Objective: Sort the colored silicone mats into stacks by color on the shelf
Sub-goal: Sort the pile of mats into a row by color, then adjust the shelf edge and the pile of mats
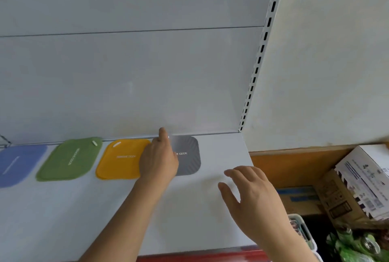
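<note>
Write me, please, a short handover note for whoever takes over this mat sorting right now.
Left hand: flat on the grey mat, fingers straight, at the back of the shelf.
Right hand: open above the bare shelf, holding nothing.
Laid out left to right: blue mat, green mat, yellow mat, grey.
Done: four colours separated.
Left: no loose mats in view; stack heights unclear.

- 4 mats lie flat in a row along the back of the white shelf (221, 152).
- Left to right: blue mat (19, 162), green mat (69, 159), yellow mat (121, 158), grey mat (188, 156).
- Grey mat ribbed, white lettering, left part hidden.
- Blue mat cut off by the frame edge.
</note>
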### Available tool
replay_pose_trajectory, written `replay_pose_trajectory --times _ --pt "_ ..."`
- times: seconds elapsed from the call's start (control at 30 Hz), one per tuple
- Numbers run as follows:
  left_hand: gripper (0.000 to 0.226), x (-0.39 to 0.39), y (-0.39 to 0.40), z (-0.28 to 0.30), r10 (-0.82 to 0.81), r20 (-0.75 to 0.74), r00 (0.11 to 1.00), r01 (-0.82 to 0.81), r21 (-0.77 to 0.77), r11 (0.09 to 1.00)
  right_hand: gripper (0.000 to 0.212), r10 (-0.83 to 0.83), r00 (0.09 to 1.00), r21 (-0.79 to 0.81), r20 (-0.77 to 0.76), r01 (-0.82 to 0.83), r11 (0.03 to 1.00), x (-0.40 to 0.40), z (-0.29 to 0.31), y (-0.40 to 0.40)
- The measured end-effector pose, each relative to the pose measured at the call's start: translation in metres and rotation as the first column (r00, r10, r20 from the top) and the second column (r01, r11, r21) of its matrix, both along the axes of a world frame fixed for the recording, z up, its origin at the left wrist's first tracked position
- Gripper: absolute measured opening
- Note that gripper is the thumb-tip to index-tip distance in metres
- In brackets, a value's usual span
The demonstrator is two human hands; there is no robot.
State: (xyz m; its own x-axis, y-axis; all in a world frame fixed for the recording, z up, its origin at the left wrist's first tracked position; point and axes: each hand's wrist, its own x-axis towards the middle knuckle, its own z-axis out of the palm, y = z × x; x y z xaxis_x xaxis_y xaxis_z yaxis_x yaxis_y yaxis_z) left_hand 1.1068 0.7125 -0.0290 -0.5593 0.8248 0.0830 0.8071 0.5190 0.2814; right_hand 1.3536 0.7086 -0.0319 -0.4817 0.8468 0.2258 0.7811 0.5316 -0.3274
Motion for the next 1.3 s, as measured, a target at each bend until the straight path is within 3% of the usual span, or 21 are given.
replay_pose_trajectory --times 0.13,0.3,0.47,0.6,0.87,1.3 --pt "0.041 0.005 -0.013 0.003 0.052 -0.172 0.984 -0.063 -0.059 0.996 0.041 0.024 0.998 -0.013 0.063 -0.023 1.000 0.005 -0.006 0.000" --pt "0.029 0.008 -0.046 0.002 0.060 -0.165 0.984 -0.063 -0.012 0.998 0.044 0.073 0.994 -0.041 0.076 -0.070 0.997 0.001 -0.006 -0.003" --pt "0.033 0.004 -0.094 0.006 -0.013 -0.178 0.984 0.026 0.071 0.997 0.045 0.145 0.987 -0.028 0.072 -0.144 0.989 -0.022 -0.010 -0.024" --pt "0.038 -0.005 -0.147 0.013 -0.056 -0.125 0.991 0.074 0.145 0.987 0.041 0.209 0.976 0.011 0.063 -0.210 0.978 -0.048 -0.002 -0.056" --pt "0.042 -0.075 -0.292 0.022 0.012 -0.018 1.000 -0.007 0.293 0.956 0.039 0.342 0.939 0.097 0.042 -0.345 0.934 -0.142 0.010 -0.154" --pt "0.037 -0.227 -0.528 0.030 0.255 0.097 0.962 -0.271 0.241 0.932 0.035 0.575 0.818 0.124 0.007 -0.571 0.812 -0.337 0.016 -0.335"
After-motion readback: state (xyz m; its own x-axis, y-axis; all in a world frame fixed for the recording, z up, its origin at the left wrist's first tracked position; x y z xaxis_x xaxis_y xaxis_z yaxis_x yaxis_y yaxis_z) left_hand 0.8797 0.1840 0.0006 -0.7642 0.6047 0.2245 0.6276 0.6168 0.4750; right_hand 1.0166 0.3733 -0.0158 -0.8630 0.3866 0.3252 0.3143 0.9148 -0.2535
